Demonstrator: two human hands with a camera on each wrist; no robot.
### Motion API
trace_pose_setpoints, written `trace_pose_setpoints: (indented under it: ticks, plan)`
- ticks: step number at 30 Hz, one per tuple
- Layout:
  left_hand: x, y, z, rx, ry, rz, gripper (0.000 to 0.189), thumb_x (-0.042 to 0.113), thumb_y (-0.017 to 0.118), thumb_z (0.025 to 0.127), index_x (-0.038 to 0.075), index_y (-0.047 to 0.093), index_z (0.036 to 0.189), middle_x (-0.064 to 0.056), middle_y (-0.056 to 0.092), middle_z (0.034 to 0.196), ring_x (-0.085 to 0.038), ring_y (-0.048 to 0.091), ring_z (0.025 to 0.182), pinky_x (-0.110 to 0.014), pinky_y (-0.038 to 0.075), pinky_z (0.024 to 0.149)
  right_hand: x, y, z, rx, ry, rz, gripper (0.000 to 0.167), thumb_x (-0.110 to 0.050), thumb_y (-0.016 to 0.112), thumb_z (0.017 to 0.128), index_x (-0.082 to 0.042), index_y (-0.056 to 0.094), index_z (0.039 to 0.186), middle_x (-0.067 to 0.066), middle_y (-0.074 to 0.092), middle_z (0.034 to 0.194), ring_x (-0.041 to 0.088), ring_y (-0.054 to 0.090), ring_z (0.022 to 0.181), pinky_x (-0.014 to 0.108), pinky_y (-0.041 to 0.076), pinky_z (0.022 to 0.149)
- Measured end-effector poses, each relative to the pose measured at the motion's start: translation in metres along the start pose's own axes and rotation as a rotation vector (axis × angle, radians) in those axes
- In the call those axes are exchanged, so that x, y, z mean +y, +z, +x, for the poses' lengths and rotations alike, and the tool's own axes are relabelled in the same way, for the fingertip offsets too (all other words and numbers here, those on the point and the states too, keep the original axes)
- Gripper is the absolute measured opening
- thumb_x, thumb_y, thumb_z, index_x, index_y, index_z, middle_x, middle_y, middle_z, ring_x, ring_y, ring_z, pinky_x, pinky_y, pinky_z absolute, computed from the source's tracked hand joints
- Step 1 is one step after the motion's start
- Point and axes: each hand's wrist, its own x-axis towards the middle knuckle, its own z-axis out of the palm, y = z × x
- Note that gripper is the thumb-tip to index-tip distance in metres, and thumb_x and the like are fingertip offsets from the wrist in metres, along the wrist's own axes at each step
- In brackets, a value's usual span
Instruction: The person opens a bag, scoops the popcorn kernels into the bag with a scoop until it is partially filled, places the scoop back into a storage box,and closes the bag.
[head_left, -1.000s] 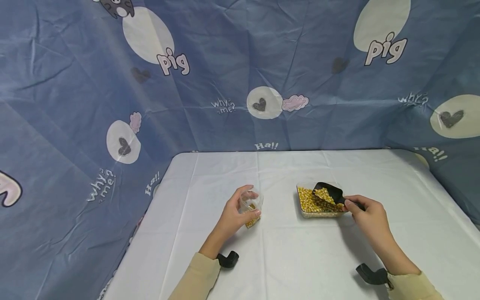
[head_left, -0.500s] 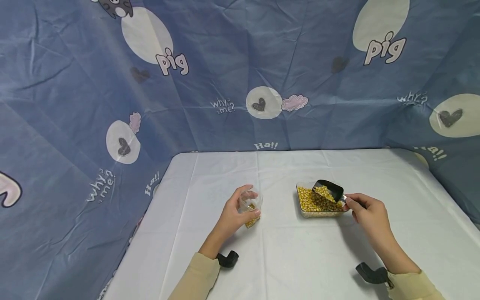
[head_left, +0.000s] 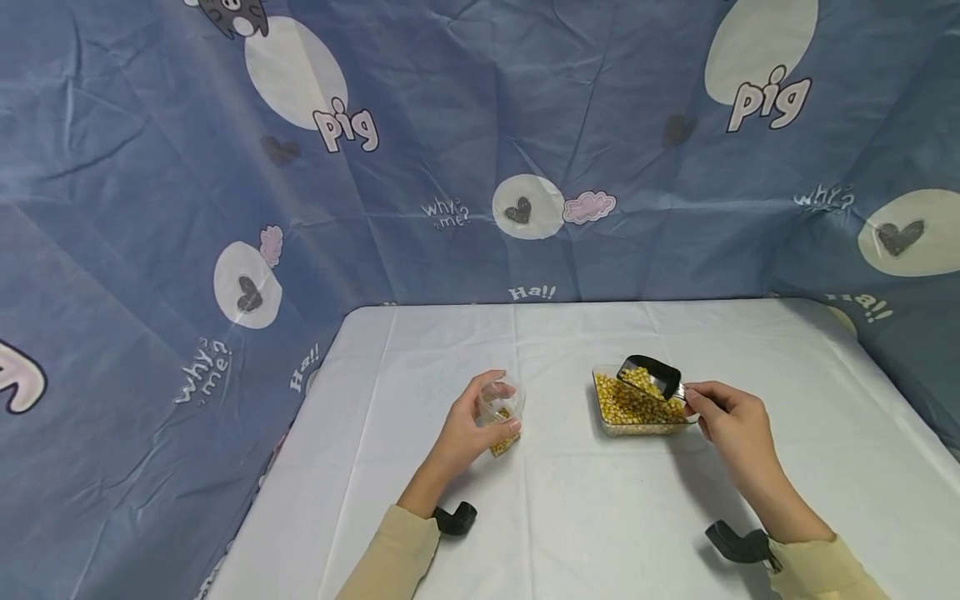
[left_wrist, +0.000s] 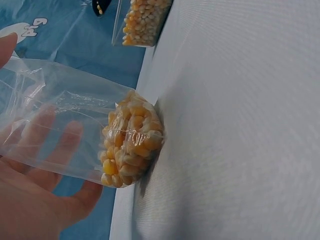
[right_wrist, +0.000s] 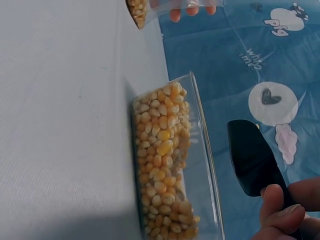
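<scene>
My left hand (head_left: 463, 429) grips a clear plastic bag (left_wrist: 65, 92), thumb on one side and fingers on the other. Corn kernels (left_wrist: 132, 142) fill the bottom of the bag, which stands upright at the white tabletop with its mouth spread. With my right hand (head_left: 741, 429) I pinch the handle of a small black scoop (right_wrist: 252, 157). Corn lies in the scoop, which hangs tilted just over a clear rectangular container (head_left: 637, 430). That container holds a thick layer of yellow corn kernels (right_wrist: 160, 160), lower in the middle of one side.
A white cloth (head_left: 585, 517) covers the table. Behind it and at the left hangs a blue printed curtain (head_left: 420, 125). Black curved mounts (head_left: 457, 518) stick out from both wrists. A gap of tabletop separates the bag from the container at its right.
My right hand has raised the scoop of corn slightly and shifted it a little to the left over the container. The left hand and the bag stay in place.
</scene>
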Motion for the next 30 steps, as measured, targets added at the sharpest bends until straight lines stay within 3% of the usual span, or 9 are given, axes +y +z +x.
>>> trace_pose_setpoints:
  ticks: [12, 22, 30]
  plan:
    - [-0.002, 0.001, 0.000, 0.016, -0.002, -0.008, 0.072, 0.006, 0.077, 0.088, 0.008, 0.040, 0.150, -0.021, 0.057, 0.135, -0.038, 0.051, 0.128, -0.060, 0.036, 0.107, -0.006, 0.010, 0.004, -0.012, -0.039, 0.049, 0.033, -0.024, 0.060, 0.104, 0.007, 0.068, 0.113, 0.019, 0.067, 0.084, 0.018, 0.045, 0.054, 0.033, 0.037, 0.048]
    - [-0.002, 0.000, 0.000, 0.009, -0.017, 0.020, 0.074, 0.010, 0.078, 0.089, 0.006, 0.039, 0.152, -0.017, 0.058, 0.135, -0.031, 0.051, 0.129, -0.057, 0.033, 0.110, -0.019, 0.023, 0.004, -0.033, -0.024, 0.080, 0.029, -0.021, 0.060, 0.103, 0.004, 0.070, 0.114, 0.014, 0.068, 0.083, 0.017, 0.046, 0.057, 0.032, 0.038, 0.048]
    - [0.002, 0.000, -0.001, -0.006, 0.009, 0.029, 0.073, 0.007, 0.076, 0.090, 0.002, 0.037, 0.152, -0.021, 0.056, 0.136, -0.035, 0.050, 0.129, -0.060, 0.034, 0.108, -0.025, 0.037, 0.004, -0.062, -0.039, 0.120, 0.029, -0.020, 0.062, 0.102, 0.006, 0.070, 0.112, 0.015, 0.068, 0.085, 0.015, 0.047, 0.058, 0.030, 0.040, 0.048]
